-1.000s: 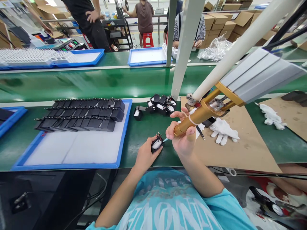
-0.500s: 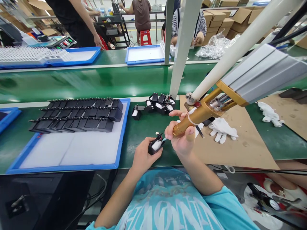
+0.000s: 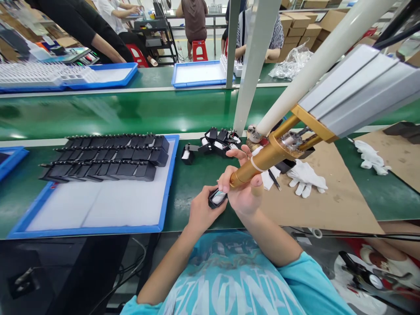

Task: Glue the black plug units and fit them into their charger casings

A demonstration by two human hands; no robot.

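The left hand holds a black case near the front edge of the table, right of the tray. The right hand grasps the gold tool, which points down toward the case.

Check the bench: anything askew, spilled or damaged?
Mildly: the loose black units beyond the left hand lie jumbled, unlike the neat rows in the blue-rimmed tray. No spill or damage visible; the held unit is partly hidden.
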